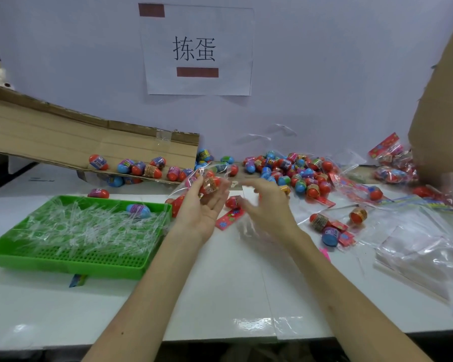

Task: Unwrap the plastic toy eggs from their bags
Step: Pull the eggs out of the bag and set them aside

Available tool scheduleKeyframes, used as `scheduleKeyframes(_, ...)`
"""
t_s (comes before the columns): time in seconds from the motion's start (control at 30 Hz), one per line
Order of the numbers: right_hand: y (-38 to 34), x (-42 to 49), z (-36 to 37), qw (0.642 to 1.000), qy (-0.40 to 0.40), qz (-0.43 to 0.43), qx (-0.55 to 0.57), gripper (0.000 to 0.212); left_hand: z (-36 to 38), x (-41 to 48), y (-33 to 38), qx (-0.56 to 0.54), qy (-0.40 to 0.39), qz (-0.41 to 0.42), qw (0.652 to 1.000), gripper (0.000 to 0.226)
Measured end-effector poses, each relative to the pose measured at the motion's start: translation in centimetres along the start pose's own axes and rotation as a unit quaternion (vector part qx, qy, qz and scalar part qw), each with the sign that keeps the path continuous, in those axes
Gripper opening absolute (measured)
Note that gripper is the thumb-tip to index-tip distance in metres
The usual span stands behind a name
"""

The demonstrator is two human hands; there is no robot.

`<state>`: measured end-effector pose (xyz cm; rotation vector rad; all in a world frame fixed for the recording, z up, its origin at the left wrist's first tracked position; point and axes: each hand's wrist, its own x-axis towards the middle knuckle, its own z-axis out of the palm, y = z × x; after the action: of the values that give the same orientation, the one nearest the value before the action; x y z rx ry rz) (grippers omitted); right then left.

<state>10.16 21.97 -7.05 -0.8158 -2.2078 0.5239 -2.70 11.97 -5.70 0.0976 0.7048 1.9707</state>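
Note:
My left hand [203, 205] is raised palm-up over the table middle, fingers closed on a clear plastic bag [207, 176] that holds red toy eggs [211, 184]. My right hand [266, 202] hovers just to its right, blurred, fingers spread and curled, holding nothing that I can make out. A red egg [233, 201] and a red header card [229, 218] lie on the table between the hands. A big heap of loose eggs [296, 172] lies behind the hands. More sealed bags of eggs [394, 163] sit at the far right.
A green tray [63, 259] at the left holds clear plastic strips and one blue-purple egg [138, 210]. A slanted cardboard flap [89, 145] carries several eggs. Empty clear bags [424, 246] pile up at the right. A cardboard box [445, 105] stands at the far right.

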Motion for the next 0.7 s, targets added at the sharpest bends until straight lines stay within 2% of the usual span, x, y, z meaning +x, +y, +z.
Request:
scheduleKeyframes(0.03, 0.0, -0.2, 0.4, 0.998, -0.06, 0.011, -0.035, 0.032, 0.0, 0.0, 0.0, 0.002, -0.001, -0.003, 1.0, 0.04)
scheduleKeyframes(0.07, 0.1, -0.3, 0.8, 0.995, -0.086, 0.016, -0.049, 0.03, 0.0, 0.0, 0.0, 0.005, -0.002, -0.005, 1.0, 0.04)
scheduleKeyframes(0.1, 0.0, -0.3, 1.1, 0.996, -0.078, 0.017, -0.051, 0.026, 0.0, 0.0, 0.0, 0.008, -0.001, -0.007, 1.0, 0.04)
scheduleKeyframes(0.23, 0.2, -0.1, 0.8, 0.997, 0.069, 0.027, 0.014, 0.016, 0.0, 0.1, -0.1, 0.021, 0.011, 0.0, 1.0, 0.037)
scheduleKeyframes(0.3, 0.5, 0.0, 0.6, 0.997, 0.057, 0.02, 0.052, 0.021, 0.1, 0.0, -0.2, 0.024, 0.016, 0.001, 1.0, 0.037)
scheduleKeyframes(0.37, 0.7, 0.0, 1.1, 0.999, -0.009, 0.018, 0.035, 0.026, 0.2, -0.1, -0.2, 0.023, 0.016, -0.001, 1.0, 0.038)
scheduleKeyframes(0.47, 0.6, -0.1, 2.3, 0.996, -0.079, 0.03, -0.034, 0.014, 0.2, 0.0, -0.1, 0.018, 0.015, -0.004, 1.0, 0.039)
scheduleKeyframes(0.53, 0.7, -0.1, 2.6, 0.995, -0.07, 0.041, -0.061, 0.007, 0.1, 0.0, -0.1, 0.016, 0.015, -0.003, 1.0, 0.041)
scheduleKeyframes(0.63, 1.0, 0.0, 2.6, 0.998, 0.007, 0.039, -0.058, 0.023, 0.1, -0.1, -0.2, 0.024, 0.013, -0.003, 1.0, 0.042)
scheduleKeyframes(0.7, 1.0, 0.0, 2.6, 0.998, 0.005, 0.015, -0.062, 0.027, 0.1, -0.1, -0.2, 0.026, 0.012, -0.003, 1.0, 0.044)
